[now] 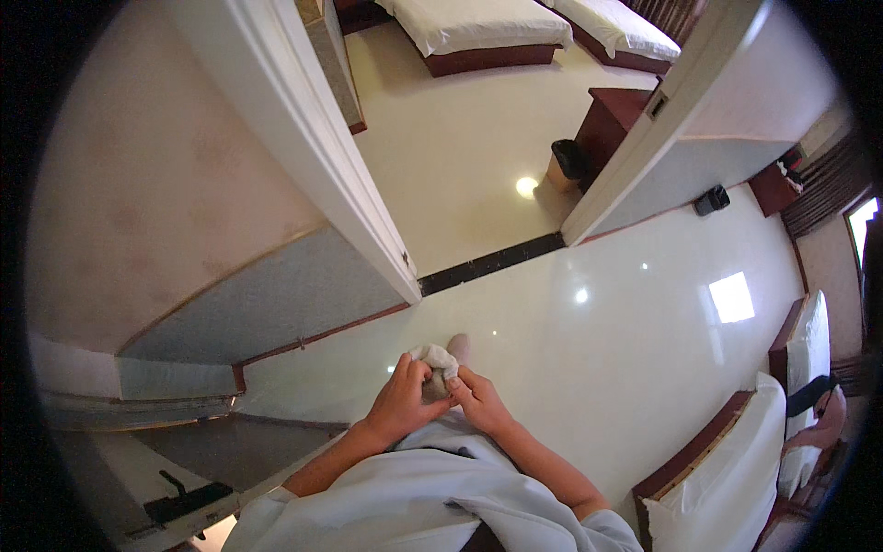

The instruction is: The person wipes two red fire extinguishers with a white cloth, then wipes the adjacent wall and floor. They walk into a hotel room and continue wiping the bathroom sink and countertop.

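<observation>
A crumpled off-white cloth (436, 357) is bunched between my two hands, held out in front of my waist. My left hand (407, 397) grips its left side, with the fingers curled over the top. On the other side my right hand (481, 400) pinches the cloth's edge between thumb and fingers. A greyer fold of the cloth shows in the gap between the hands. Just beyond it the toe of a pale shoe (458, 346) stands on the glossy tile floor (524, 372).
Ahead, a white door frame (359, 193) and black threshold strip (493, 262) lead to a room with beds (483, 27) and a waste bin (566, 165). Another bin (712, 200) stands against the right wall. White-covered beds (717, 476) line the right. A door handle (186, 498) is lower left.
</observation>
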Tool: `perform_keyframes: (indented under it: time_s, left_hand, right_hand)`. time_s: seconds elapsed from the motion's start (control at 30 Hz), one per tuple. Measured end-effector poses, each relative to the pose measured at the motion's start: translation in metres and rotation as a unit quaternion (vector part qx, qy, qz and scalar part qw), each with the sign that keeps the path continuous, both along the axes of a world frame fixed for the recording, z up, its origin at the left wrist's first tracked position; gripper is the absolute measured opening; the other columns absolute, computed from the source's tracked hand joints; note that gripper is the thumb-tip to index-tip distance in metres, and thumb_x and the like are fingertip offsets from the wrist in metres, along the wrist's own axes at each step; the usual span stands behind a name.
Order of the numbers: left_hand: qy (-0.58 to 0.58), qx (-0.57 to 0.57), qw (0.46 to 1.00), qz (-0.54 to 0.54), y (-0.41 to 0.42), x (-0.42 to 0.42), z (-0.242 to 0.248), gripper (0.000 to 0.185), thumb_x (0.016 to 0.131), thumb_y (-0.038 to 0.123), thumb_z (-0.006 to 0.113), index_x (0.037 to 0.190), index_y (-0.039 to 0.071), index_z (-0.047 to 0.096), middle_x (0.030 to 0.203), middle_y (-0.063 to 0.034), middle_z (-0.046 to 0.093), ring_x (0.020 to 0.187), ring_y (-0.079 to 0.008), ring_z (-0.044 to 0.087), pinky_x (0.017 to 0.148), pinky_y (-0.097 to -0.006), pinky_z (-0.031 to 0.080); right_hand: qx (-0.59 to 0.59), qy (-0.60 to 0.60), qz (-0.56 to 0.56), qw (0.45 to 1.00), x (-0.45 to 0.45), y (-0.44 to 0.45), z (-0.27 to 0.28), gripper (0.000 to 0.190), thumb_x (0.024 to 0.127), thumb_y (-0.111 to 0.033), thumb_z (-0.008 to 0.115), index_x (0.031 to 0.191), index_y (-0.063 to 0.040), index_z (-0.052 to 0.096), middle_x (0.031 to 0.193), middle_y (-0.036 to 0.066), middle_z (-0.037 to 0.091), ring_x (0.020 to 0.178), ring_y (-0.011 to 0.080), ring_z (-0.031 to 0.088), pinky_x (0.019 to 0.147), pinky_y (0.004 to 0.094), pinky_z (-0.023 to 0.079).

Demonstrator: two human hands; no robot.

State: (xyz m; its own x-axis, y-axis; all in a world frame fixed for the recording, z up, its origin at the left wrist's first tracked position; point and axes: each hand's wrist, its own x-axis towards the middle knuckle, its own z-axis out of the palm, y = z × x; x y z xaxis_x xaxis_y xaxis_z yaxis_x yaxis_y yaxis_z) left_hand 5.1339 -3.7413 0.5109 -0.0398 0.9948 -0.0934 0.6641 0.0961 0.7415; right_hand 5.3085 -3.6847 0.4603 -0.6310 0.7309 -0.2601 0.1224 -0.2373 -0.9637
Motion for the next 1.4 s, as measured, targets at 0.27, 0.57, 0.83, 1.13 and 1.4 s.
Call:
perform_keyframes:
  time_s: [0.27,0.57,0.83,1.13,1.4]
  left_hand:
    - [-0.041,0.005,0.999,0.011,0.16,-0.029,0.004,0.053,0.076,0.029,0.085,0.093,0.004,0.042,0.093,-0.0134,0.044,0.079,-0.0286,0.049,0.069,-0.0398,0.046]
    - [-0.046,0.016,0.998,0.035,0.29,-0.026,-0.019,0.062,0.072,0.03,0.087,0.107,0.002,0.045,0.097,-0.0159,0.052,0.088,-0.031,0.056,0.079,-0.0412,0.049]
    - [-0.1,-0.111,0.985,0.084,0.434,-0.006,0.003,0.074,0.075,0.027,0.084,0.126,-0.002,0.039,0.121,-0.0295,0.058,0.111,-0.0463,0.061,0.089,-0.0502,0.051]
    - [-0.055,-0.071,0.982,0.165,0.535,0.022,-0.003,0.068,0.076,0.021,0.083,0.127,0.003,0.043,0.12,-0.0231,0.059,0.112,-0.0406,0.06,0.094,-0.045,0.049]
    - [-0.087,-0.076,0.95,0.289,0.577,-0.004,-0.012,0.067,0.077,0.021,0.084,0.126,0.003,0.042,0.112,-0.0225,0.064,0.103,-0.038,0.065,0.088,-0.0433,0.052]
  right_hand:
    - [0.034,0.005,-0.031,0.999,-0.028,0.137,0.003,0.035,0.104,-0.031,0.05,0.096,0.002,0.059,0.077,0.005,0.057,0.074,0.0137,0.053,0.068,0.0315,0.046]
    - [0.002,0.025,-0.028,0.999,-0.041,0.285,-0.008,0.032,0.103,-0.03,0.054,0.101,0.001,0.062,0.079,0.004,0.06,0.076,0.0103,0.053,0.068,0.0304,0.047]
    - [0.038,0.042,0.079,0.995,-0.03,0.456,0.006,0.03,0.1,-0.029,0.059,0.102,0.001,0.061,0.08,0.005,0.063,0.075,0.0105,0.055,0.069,0.0305,0.048]
    - [-0.037,0.055,0.097,0.993,-0.011,0.568,0.008,0.03,0.102,-0.025,0.059,0.115,0.002,0.054,0.096,0.007,0.063,0.086,0.0134,0.06,0.077,0.0298,0.051]
    - [-0.125,0.021,0.066,0.99,-0.03,0.624,-0.015,0.033,0.108,-0.03,0.046,0.107,0.0,0.057,0.088,0.006,0.064,0.077,0.0113,0.056,0.074,0.0269,0.048]
